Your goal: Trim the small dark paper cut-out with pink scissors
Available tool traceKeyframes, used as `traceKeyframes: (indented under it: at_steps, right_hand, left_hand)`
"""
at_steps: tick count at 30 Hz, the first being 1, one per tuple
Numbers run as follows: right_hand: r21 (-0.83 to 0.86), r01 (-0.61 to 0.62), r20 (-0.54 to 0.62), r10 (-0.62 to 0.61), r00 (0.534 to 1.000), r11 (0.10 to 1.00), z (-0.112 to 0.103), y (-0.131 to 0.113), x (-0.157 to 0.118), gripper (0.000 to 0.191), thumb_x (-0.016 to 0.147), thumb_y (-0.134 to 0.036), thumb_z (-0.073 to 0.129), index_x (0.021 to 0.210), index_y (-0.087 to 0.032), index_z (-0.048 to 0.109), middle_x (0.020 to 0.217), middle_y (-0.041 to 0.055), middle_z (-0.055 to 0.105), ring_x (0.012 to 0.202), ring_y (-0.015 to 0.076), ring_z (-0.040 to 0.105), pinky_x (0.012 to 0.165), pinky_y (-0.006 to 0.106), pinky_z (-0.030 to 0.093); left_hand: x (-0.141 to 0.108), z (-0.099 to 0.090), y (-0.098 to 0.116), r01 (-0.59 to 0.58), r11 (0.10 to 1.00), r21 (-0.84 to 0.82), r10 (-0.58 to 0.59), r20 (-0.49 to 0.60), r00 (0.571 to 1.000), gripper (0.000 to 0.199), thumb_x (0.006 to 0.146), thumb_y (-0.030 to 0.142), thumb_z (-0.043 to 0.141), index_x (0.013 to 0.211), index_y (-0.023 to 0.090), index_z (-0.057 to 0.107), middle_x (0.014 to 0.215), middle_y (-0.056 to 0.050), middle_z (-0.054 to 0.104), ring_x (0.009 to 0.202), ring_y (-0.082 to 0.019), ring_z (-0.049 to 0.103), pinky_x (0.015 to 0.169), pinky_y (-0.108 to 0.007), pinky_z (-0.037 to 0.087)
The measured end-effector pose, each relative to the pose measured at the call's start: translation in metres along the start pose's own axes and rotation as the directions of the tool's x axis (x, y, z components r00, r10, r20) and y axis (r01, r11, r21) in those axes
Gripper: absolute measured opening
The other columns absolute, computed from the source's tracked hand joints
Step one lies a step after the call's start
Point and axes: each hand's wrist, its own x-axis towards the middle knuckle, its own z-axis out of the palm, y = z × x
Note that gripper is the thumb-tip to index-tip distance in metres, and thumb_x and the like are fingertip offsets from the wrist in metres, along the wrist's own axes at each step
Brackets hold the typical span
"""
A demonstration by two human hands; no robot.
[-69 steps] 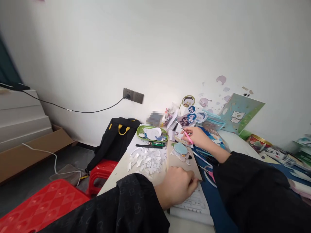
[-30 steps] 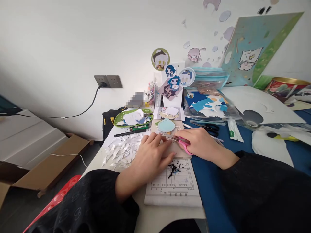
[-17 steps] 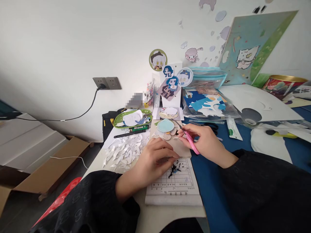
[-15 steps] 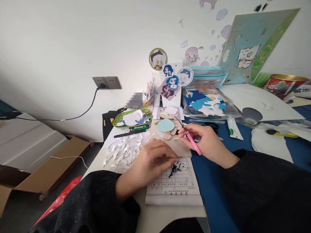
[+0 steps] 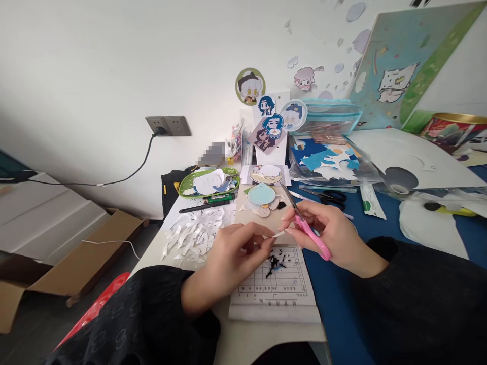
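Observation:
My left hand (image 5: 243, 253) pinches one end of a small white paper piece (image 5: 279, 234) above the printed form pad. My right hand (image 5: 329, 230) holds pink-handled scissors (image 5: 314, 237), blades pointing up and away. Its thumb and a fingertip are at the other end of the white piece. Black scraps (image 5: 274, 264) lie on the form pad (image 5: 272, 299) below my left hand. Beyond my hands, a pale blue round cutout (image 5: 261, 194) rests on other paper cutouts on a beige board (image 5: 251, 217).
White paper strips (image 5: 192, 235) are heaped at left, near a black pen (image 5: 198, 209) and a green tray (image 5: 186, 188) of cutouts. Black scissors (image 5: 331, 197) and a tube (image 5: 372, 201) lie on the blue surface (image 5: 342, 309) at right. Character stickers on a white box (image 5: 280, 144) stand behind.
My right hand has come down and nearer, bringing the white piece to my left fingertips. The pink scissors have turned, showing more of their handles. The view has shifted slightly.

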Motion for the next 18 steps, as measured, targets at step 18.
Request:
traceKeyframes:
  at_steps: [18]
  right_hand:
    - [0.184,-0.234,0.153,0.207,0.966,0.955,0.0034,0.0002,-0.0021,0.018,0.078,-0.023,0.072,0.093,-0.021,0.063,0.078,-0.0035,0.059,0.05,0.0053,0.054,0.049,0.017,0.051]
  left_hand:
    - [0.0008,-0.0022,-0.0006,0.025,0.998,0.053,-0.025,0.012,1.0,0.029,0.082,0.011,0.054,0.109,0.017,0.049,0.068,0.003,0.059,0.048,-0.009,0.049,0.049,-0.022,0.041]
